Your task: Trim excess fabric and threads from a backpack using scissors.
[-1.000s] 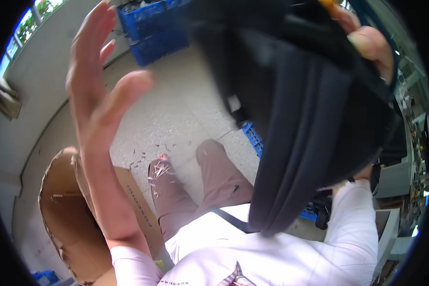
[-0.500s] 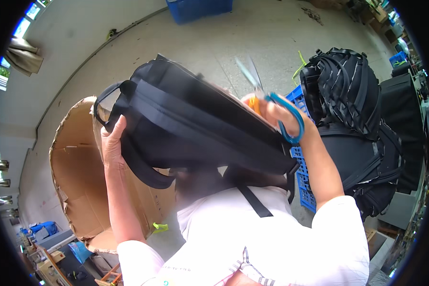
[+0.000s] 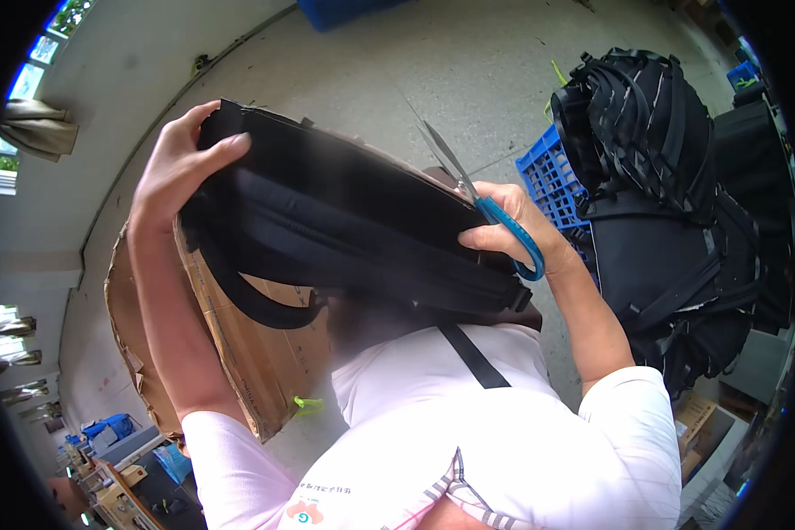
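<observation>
A black backpack [image 3: 344, 216] lies across my lap, its padded side and straps turned up. My left hand [image 3: 175, 168] grips its far left corner, thumb on top and fingers over the edge. At the right end, my right hand [image 3: 512, 216] holds scissors [image 3: 527, 243] with teal handles, their blades pointing away to the far left. The thumb of that hand also presses on the backpack's edge. A loose curved strap [image 3: 256, 305] hangs at the near left, and a flat black strap [image 3: 475, 358] lies over my white shirt. The backpack's underside is hidden.
An open cardboard box [image 3: 261, 375] stands at my left. To the right, several black backpacks [image 3: 662, 256] are piled by a blue plastic crate [image 3: 552, 177]. A blue container [image 3: 353, 11] sits on the floor at the far edge.
My left hand has moved from the backpack's left side up to its far corner. The backpack has tipped and shifted left. The scissors' blades are closer together.
</observation>
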A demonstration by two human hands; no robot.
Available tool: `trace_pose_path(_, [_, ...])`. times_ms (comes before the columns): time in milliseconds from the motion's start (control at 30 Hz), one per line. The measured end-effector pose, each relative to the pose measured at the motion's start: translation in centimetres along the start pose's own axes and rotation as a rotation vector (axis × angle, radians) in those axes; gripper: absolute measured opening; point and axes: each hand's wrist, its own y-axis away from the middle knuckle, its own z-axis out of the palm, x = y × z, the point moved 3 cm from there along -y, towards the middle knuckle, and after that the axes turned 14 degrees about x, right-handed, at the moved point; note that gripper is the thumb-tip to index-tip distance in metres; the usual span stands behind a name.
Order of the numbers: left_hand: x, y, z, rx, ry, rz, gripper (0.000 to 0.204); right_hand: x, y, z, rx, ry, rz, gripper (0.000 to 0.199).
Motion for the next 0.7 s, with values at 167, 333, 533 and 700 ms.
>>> trace_pose_path(167, [-6.7, -0.4, 4.1, 0.073, 0.137, -0.05, 0.017, 1.5, 3.2, -2.3, 0.076, 0.102, 0.032, 0.04])
trace_pose_path(333, [-9.9, 0.4, 4.3, 0.224, 0.411, -0.121, 0.016, 4.1, 7.8, -6.3, 0.144, 0.21, 0.143, 0.069])
trace_pose_path(533, [-9.9, 1.1, 3.1, 0.292, 0.372, -0.116, 0.017, 3.2, 9.5, -6.6, 0.171, 0.343, 0.03, 0.08])
trace_pose_path(700, [-9.1, 1.5, 2.7, 0.316, 0.395, -0.056, 0.016, 3.2, 8.7, -6.5, 0.05, 0.365, 0.006, 0.081])
